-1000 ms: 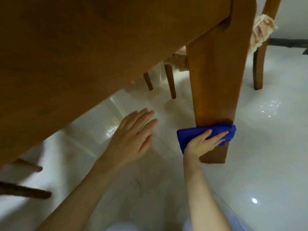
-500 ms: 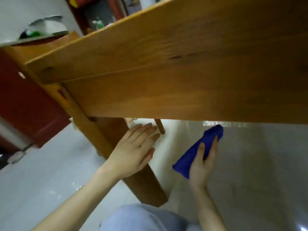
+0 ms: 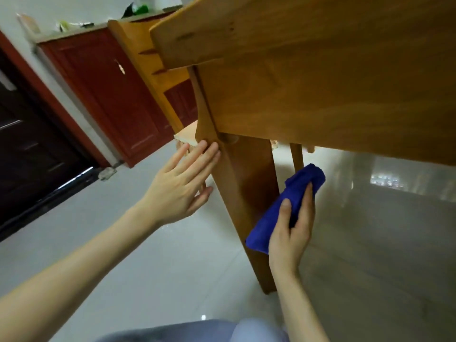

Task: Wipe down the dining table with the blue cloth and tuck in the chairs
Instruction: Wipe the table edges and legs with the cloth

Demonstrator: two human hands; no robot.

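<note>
Blue folded cloth (image 3: 299, 191), gripped by the right hand (image 3: 290, 236), against the bench's thick wooden leg (image 3: 246, 188); spread left hand (image 3: 179, 187) braces it; long top-to-bottom strokes seem wisest

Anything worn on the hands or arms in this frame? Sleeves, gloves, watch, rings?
Nothing visible. Left hand and right hand are ungloved, no rings or watch; both forearms are uncovered to the frame edge, no sleeves. Only clothing in view: pale grey-blue fabric at the bottom edge.

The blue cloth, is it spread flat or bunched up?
Bunched up: the blue cloth is a thick roll gripped by the right hand.
</note>
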